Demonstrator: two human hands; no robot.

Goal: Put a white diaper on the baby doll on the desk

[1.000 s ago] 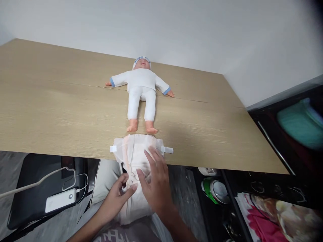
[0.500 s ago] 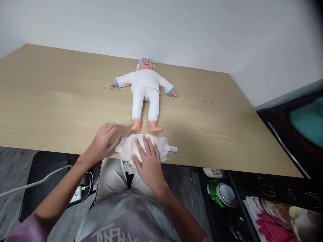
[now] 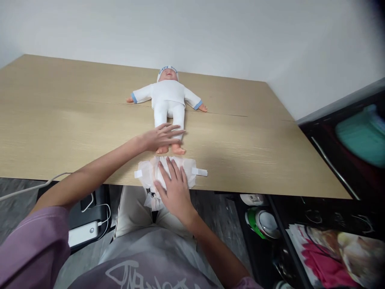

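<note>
A baby doll (image 3: 167, 97) in a white suit and cap lies on its back on the wooden table (image 3: 60, 120), feet toward me. My left hand (image 3: 161, 136) reaches over its lower legs with fingers spread, just above or touching the shins. A white diaper (image 3: 186, 168) with side tabs lies at the table's near edge, partly hanging off. My right hand (image 3: 173, 188) rests flat on the diaper, fingers apart, pressing it down.
A white wall runs behind the table. A dark shelf unit (image 3: 331, 160) with a teal item stands at the right. Below the table edge are a green-and-white container (image 3: 258, 222), a white power bank (image 3: 82, 234) with cables, and colourful packaging at lower right.
My left hand left the diaper's hanging end, rose past the table edge and reached forward to the doll's legs. My right hand slid to lie flat on the diaper.
</note>
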